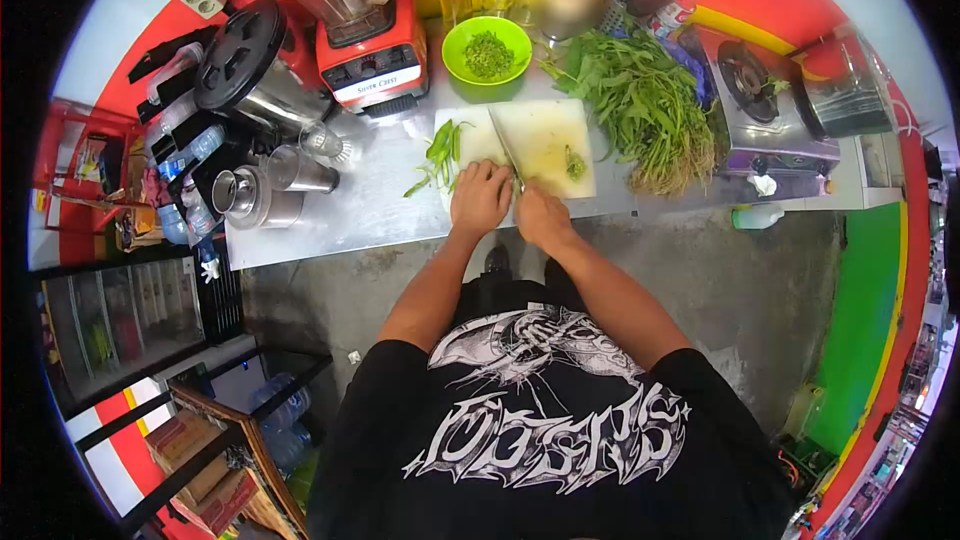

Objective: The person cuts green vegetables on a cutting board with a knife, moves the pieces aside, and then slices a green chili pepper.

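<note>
right hand (543,215) is closed round the handle of a knife (507,148), blade lying up across the cutting board (545,130). left hand (480,198) rests curled on the board's near edge; what it pins i cannot tell. green chillies (440,155) lie just left, leafy greens (645,105) right, a green bowl (487,50) behind

Right hand (543,217) grips knife (507,148) on cutting board (545,130)
</note>
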Available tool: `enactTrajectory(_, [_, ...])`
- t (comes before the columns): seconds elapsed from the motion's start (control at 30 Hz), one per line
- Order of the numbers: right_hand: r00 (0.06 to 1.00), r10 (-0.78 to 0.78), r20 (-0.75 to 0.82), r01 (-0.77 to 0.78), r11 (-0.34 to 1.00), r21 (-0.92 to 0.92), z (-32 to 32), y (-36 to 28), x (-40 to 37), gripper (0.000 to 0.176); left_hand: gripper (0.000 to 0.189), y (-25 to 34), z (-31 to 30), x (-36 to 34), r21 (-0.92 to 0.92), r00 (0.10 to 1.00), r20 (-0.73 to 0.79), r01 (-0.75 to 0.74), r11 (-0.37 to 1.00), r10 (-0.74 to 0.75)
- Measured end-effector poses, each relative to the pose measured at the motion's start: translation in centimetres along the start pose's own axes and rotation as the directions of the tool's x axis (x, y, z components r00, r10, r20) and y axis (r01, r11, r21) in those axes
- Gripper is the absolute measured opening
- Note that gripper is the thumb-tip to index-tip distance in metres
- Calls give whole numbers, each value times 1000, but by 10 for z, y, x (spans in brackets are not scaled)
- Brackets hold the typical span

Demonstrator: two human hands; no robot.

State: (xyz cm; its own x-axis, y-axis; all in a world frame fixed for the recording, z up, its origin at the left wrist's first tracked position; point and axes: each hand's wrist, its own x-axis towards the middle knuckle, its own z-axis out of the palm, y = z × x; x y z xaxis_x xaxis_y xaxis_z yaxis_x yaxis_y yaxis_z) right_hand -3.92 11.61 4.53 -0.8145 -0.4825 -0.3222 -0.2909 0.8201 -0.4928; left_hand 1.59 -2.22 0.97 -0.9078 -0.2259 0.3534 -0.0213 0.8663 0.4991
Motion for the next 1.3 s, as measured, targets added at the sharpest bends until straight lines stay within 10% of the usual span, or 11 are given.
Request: enactTrajectory(1.3, [980,196,-27,-196,981,1,-29,48,-15,44,31,1,-16,-3,-79,995,77,-61,995,67])
